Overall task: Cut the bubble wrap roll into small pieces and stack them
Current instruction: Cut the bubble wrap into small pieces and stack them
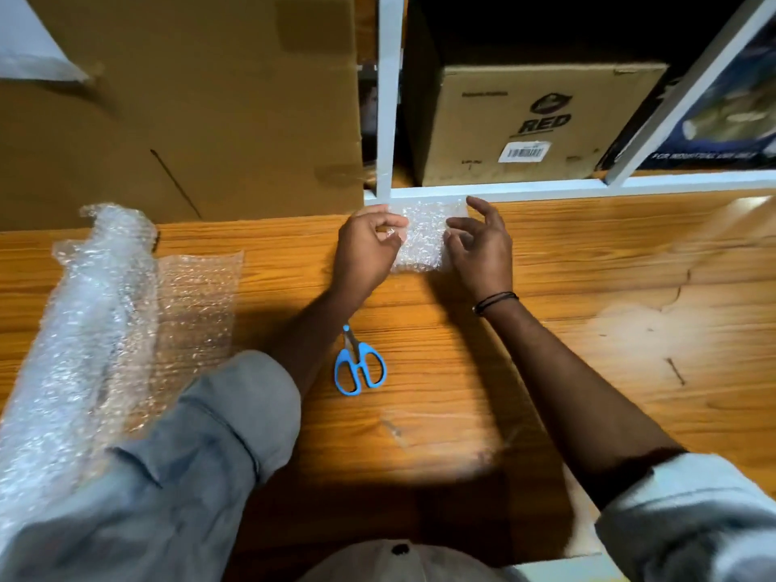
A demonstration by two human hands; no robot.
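Observation:
A small stack of cut bubble wrap pieces (424,235) lies at the far edge of the wooden table (588,287). My left hand (367,249) pinches the stack's left edge with curled fingers. My right hand (483,249) touches its right edge, thumb and fingers spread and loosely bent. The bubble wrap roll (79,329) lies along the table's left side, with a loose flat end (193,304) unrolled toward the middle. Blue-handled scissors (359,365) lie closed on the table between my forearms, blades pointing away from me.
A large cardboard box (189,107) stands behind the roll at the back left. A white shelf frame (388,98) rises behind the stack, with a printed carton (533,123) and a dark box (722,132) on the shelf.

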